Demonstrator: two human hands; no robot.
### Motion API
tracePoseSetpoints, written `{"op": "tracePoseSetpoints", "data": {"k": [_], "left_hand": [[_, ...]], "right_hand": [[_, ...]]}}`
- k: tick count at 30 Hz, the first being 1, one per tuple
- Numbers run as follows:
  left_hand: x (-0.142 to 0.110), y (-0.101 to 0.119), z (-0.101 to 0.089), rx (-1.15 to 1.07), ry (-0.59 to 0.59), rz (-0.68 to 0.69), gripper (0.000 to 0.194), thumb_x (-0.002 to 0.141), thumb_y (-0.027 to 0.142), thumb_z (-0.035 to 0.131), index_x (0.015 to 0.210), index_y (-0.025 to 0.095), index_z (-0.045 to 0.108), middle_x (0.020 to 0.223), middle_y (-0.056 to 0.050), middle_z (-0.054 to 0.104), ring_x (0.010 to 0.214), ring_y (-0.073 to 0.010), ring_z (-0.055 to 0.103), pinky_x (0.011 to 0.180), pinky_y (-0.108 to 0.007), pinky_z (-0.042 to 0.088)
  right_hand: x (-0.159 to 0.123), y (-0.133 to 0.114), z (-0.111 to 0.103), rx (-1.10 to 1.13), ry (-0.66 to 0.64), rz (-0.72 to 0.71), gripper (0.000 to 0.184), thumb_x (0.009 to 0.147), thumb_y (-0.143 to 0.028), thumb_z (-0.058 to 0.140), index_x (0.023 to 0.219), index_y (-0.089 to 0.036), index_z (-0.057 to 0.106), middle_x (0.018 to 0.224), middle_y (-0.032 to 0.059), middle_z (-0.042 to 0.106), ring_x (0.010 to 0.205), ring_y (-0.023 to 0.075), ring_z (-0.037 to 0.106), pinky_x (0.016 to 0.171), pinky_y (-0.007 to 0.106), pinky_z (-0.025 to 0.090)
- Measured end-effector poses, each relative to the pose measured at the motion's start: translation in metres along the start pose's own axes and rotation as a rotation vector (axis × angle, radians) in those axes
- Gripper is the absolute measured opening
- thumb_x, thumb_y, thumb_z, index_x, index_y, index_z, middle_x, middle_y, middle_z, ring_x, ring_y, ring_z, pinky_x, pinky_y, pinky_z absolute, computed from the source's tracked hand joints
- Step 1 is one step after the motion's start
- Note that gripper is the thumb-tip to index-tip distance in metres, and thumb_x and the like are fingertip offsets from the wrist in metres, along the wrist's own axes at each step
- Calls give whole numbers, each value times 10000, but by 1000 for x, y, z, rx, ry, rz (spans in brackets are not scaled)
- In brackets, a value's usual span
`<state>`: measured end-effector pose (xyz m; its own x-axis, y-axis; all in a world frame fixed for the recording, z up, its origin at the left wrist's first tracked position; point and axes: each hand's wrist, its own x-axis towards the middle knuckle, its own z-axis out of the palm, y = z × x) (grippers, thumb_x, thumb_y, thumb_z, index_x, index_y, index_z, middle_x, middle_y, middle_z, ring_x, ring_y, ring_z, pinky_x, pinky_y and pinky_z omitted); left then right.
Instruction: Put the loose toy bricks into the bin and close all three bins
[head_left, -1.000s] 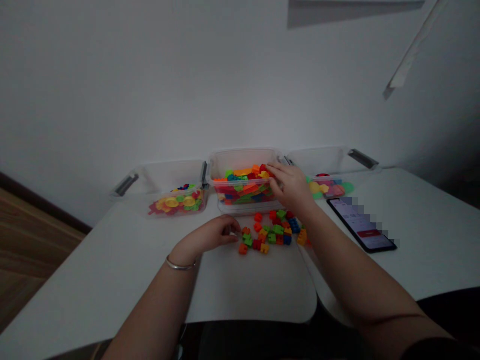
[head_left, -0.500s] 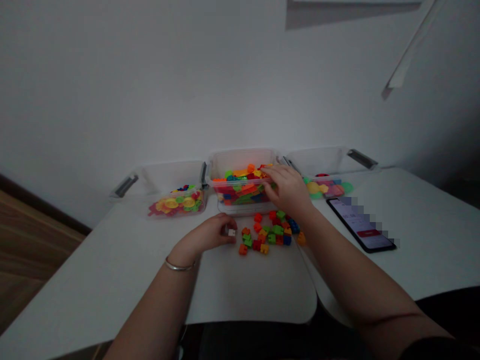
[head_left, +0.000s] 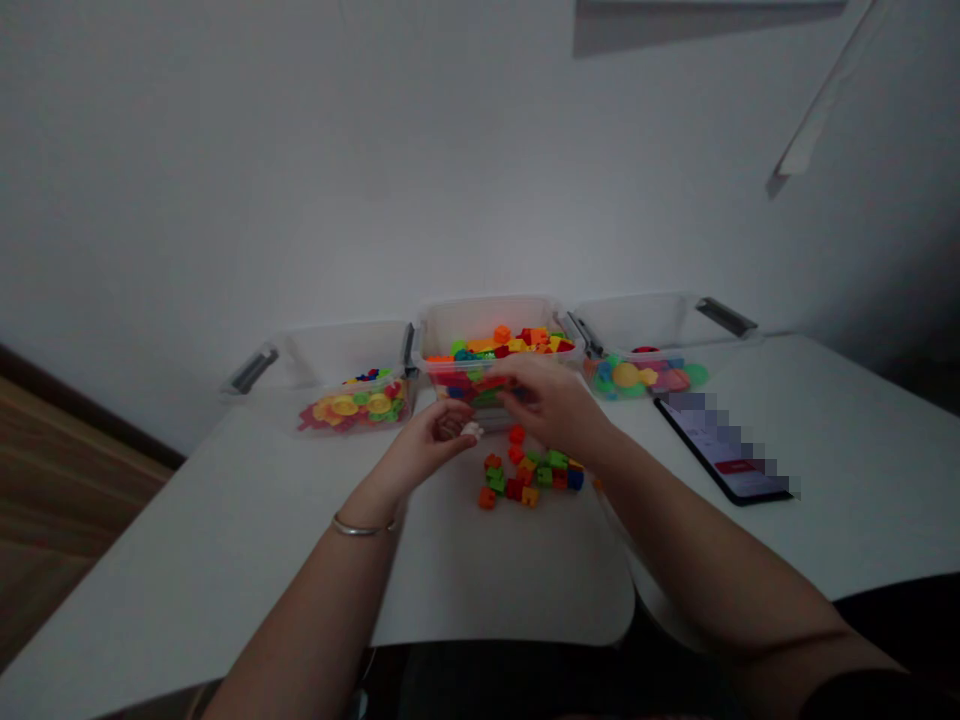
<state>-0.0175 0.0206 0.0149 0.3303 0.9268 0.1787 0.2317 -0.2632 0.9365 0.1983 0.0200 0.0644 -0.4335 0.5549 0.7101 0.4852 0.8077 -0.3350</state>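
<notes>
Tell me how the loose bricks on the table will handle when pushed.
The loose plastic bricks look rigid and probably light for their size. Their flat-sided blocky shape suggests they will slide rather than roll. Lying unconnected on the smooth white table, they would likely scatter easily if pushed.

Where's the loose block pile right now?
In the head view, the loose block pile sits centre on the white table, just in front of the middle clear bin, below the right hand.
</notes>
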Motion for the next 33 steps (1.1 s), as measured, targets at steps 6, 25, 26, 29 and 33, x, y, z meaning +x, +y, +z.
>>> {"op": "tracePoseSetpoints", "data": {"k": [6,25,26,29,33], "left_hand": [[3,1,3,-266,6,-72,425,656,392,806,941,178,575,859,-15,661,787,-141,622,711,-263,485],[2,-6,7,-257,-10,-107,448,686,402,764,1029,170,594,827,-16,646,740,-130,594,662,-254,450],[1,-5,7,-229,-14,-109,445,690,400,758,1036,173,596,836,-17,642,750,-134,590,660,-254,447],[-1,-4,8,-131,-29,-111,422,701,373,743,1046,170,610,899,-31,642,776,-138,581,682,-263,449],[-2,-4,6,4,-58,-112,394,719,349,723,1056,165,634,975,-52,646,806,-148,580,709,-278,460]], "right_hand": [[-10,-2,32,36,-204,-54,249,876,-147,578,1110,-193,649,1133,96,692,1078,213,614,943,391,500],[-8,1,30,9,-82,25,229,845,-164,609,1063,-200,670,1029,75,725,970,207,664,877,374,529],[-6,2,23,-10,-42,31,205,856,-178,602,1046,-203,676,1035,71,730,976,206,668,892,374,526],[0,11,1,-81,115,6,209,884,-193,565,1054,-204,685,1106,79,721,1061,209,650,972,387,494],[3,27,-22,-165,275,62,218,877,-193,545,1029,-217,698,1088,85,717,1053,230,643,968,422,497]]}}
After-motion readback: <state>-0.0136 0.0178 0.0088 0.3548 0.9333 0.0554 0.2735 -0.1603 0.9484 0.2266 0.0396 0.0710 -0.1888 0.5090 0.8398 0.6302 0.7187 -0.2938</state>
